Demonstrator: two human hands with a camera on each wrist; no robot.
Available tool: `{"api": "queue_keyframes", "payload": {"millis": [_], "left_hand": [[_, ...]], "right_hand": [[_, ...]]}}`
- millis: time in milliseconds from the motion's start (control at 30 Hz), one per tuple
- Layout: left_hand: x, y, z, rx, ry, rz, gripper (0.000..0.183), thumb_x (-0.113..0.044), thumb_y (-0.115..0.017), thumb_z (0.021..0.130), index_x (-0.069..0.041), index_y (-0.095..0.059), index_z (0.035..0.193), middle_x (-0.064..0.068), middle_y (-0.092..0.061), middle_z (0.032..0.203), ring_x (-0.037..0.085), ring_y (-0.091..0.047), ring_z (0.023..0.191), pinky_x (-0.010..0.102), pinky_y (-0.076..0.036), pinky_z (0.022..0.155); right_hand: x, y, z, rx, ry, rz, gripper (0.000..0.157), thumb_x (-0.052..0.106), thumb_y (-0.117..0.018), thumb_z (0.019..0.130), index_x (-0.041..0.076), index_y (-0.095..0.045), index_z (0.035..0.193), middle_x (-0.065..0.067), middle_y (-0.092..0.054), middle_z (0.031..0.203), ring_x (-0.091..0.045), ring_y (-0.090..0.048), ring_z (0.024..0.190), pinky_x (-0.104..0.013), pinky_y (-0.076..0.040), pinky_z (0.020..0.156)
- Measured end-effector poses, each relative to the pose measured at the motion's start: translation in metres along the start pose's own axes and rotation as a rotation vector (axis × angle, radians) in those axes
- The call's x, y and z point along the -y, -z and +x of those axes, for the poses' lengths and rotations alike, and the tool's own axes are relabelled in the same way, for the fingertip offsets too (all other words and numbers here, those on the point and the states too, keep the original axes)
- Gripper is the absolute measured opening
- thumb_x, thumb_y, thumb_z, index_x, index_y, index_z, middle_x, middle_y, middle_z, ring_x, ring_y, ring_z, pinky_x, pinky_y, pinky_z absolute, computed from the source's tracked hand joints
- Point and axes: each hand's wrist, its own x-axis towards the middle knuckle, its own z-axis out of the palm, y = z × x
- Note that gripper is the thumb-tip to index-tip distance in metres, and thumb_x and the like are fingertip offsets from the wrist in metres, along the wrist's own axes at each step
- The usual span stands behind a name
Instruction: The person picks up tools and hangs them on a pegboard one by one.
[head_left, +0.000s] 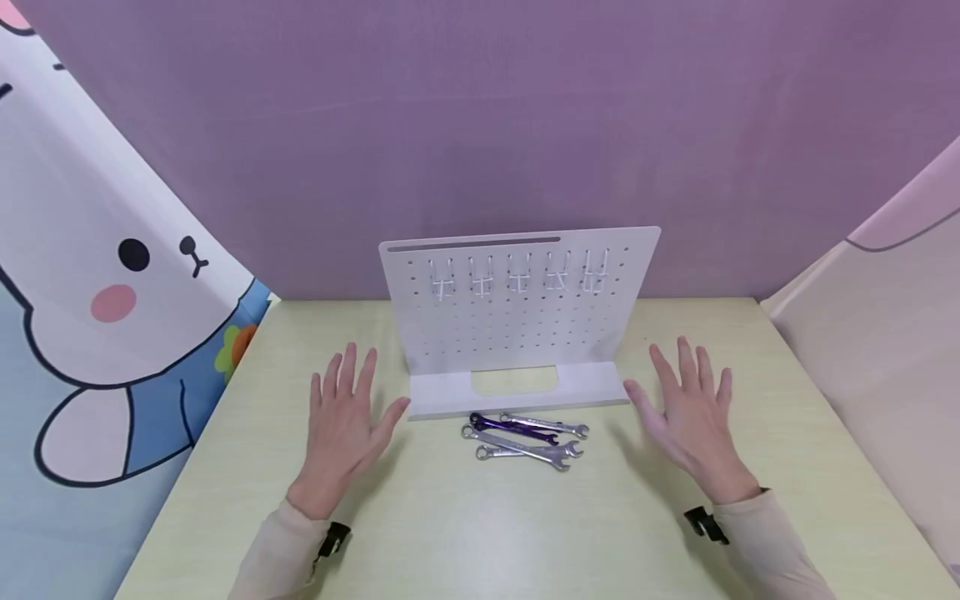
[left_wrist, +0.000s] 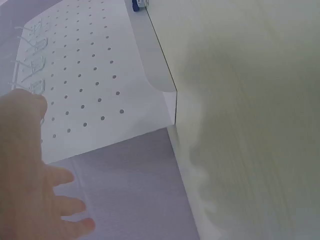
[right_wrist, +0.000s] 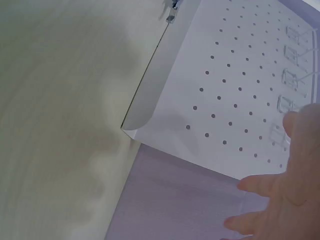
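Observation:
A white pegboard (head_left: 517, 321) stands upright on its base at the back of the table, with several wire hooks (head_left: 519, 275) in a row near its top. Just in front of its base lies a loose pile of combination wrenches (head_left: 517, 450), several silver and one dark purple (head_left: 513, 428). My left hand (head_left: 341, 429) hovers left of the board, fingers spread, holding nothing. On the other side my right hand (head_left: 690, 417) is likewise spread and holds nothing. Both hands are apart from the wrenches and the board. Each wrist view shows its hand beside the board's perforated face.
The pale wooden table (head_left: 480, 533) ends at a purple curtain (head_left: 517, 125) behind the board. A cloth with a cartoon animal (head_left: 112, 333) hangs along the left side, and a light cloth (head_left: 885, 350) along the right.

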Motion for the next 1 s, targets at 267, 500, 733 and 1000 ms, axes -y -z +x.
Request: {"api": "queue_keyframes", "payload": {"millis": [267, 500, 733, 1000], "left_hand": [[-0.002, -0.012, 0.008, -0.162, -0.034, -0.109, 0.082, -0.041, -0.074, 0.096, 0.003, -0.043, 0.157, 0.03, -0.042, 0.163, 0.052, -0.045, 0.144, 0.068, -0.038, 0.117], [-0.007, -0.019, 0.018, -0.279, 0.024, -0.309, 0.07, -0.031, -0.075, 0.096, 0.0, -0.05, 0.152, 0.022, -0.051, 0.158, 0.046, -0.051, 0.139, 0.062, -0.046, 0.109], [-0.018, -0.022, 0.031, -0.315, 0.119, -0.542, 0.058, -0.022, -0.075, 0.097, -0.002, -0.055, 0.147, 0.021, -0.06, 0.147, 0.04, -0.055, 0.133, 0.054, -0.045, 0.108], [-0.026, -0.026, 0.042, -0.295, 0.223, -0.778, 0.051, -0.013, -0.073, 0.1, 0.001, -0.055, 0.146, 0.021, -0.062, 0.145, 0.04, -0.058, 0.132, 0.052, -0.048, 0.11]], "right_hand": [[0.013, -0.008, 0.002, -0.16, 0.076, 0.25, 0.058, 0.03, -0.066, 0.105, -0.003, -0.053, 0.151, -0.031, -0.045, 0.16, -0.057, -0.041, 0.144, -0.077, -0.03, 0.115], [0.027, -0.02, 0.001, -0.184, 0.089, 0.478, 0.05, 0.007, -0.071, 0.101, -0.004, -0.055, 0.147, -0.024, -0.066, 0.141, -0.042, -0.067, 0.12, -0.033, -0.055, 0.103], [0.041, -0.03, 0.0, -0.115, 0.089, 0.537, 0.038, 0.009, -0.075, 0.099, 0.004, -0.067, 0.136, -0.015, -0.077, 0.123, -0.01, -0.07, 0.1, -0.018, -0.058, 0.081], [0.061, -0.038, 0.0, 0.119, 0.033, 0.653, 0.024, 0.014, -0.073, 0.101, 0.004, -0.074, 0.123, -0.01, -0.08, 0.111, -0.007, -0.07, 0.094, -0.025, -0.06, 0.081]]}}
